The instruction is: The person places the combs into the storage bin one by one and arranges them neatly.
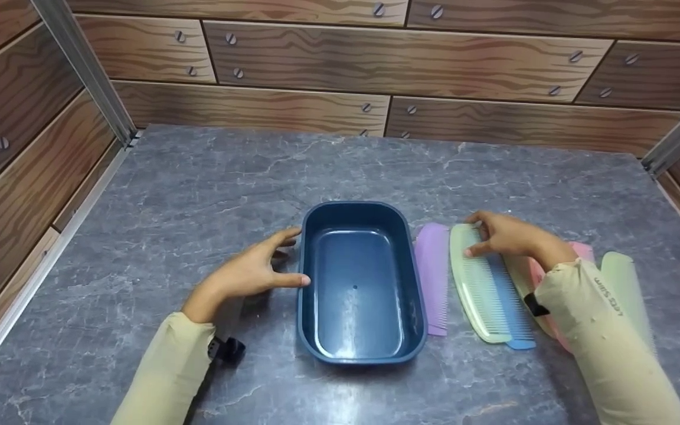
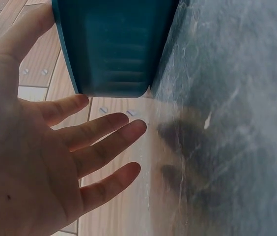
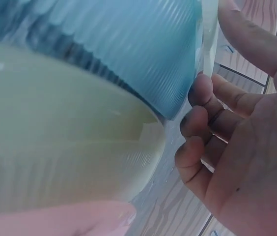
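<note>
Plainly, the nearer hand to the pale green comb [image 1: 474,289] is the right hand [image 1: 502,233], which pinches the comb near its upper end, thumb on one face and index fingertip against the other, as the right wrist view shows edge-on; the remaining fingers curl loosely behind. That comb lies right of centre in the head view, its long axis running nearly up and down the frame with the lower end leaning rightward, so most of its length hangs below the grip toward the bottom edge. This line runs roughly parallel to the long sides of the blue basin [image 1: 355,260] in the middle of the frame, with a purple comb [image 1: 432,277] lying between the two. Below the grip, the held comb partly covers a blue comb [image 1: 511,301]; another green comb [image 1: 622,289] lies farther right, beyond the sleeve. The right forearm enters from the lower right corner and slants up and left, the wrist bent so that the fingers point left. Across the basin, the left hand [image 1: 251,268] grasps nothing: its fingers are spread, the thumb touching the left rim, the forearm rising from the lower left.
</note>
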`<state>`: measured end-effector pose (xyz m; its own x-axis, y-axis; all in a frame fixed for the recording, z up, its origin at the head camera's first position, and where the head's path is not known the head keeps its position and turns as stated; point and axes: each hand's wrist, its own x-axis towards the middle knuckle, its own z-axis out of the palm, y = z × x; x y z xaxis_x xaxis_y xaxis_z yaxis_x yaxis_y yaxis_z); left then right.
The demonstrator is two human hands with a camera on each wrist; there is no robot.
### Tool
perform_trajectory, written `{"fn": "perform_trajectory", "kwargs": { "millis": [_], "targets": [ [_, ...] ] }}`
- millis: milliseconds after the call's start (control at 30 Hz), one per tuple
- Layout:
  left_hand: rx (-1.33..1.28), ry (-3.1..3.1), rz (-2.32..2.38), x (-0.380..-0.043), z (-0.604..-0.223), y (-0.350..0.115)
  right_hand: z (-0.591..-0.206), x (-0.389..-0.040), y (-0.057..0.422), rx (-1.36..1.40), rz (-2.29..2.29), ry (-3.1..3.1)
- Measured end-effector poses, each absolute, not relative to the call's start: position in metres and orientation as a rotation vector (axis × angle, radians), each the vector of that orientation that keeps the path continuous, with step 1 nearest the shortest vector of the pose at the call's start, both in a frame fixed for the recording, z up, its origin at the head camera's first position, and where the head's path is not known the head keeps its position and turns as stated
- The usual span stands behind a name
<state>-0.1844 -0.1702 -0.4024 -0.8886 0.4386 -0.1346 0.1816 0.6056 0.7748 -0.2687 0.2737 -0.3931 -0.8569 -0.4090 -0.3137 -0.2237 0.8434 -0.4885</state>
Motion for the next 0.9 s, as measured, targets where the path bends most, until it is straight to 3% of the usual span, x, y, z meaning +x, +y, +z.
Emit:
{"fn": "perform_trajectory", "kwargs": {
  "millis": [900],
  "targets": [
    [0.491, 2.460, 1.232, -0.1867, -0.4049, -0.1705, -0.3879, -0.2650, 0.2788, -0.451, -0.905, 2.458]
  ]
}}
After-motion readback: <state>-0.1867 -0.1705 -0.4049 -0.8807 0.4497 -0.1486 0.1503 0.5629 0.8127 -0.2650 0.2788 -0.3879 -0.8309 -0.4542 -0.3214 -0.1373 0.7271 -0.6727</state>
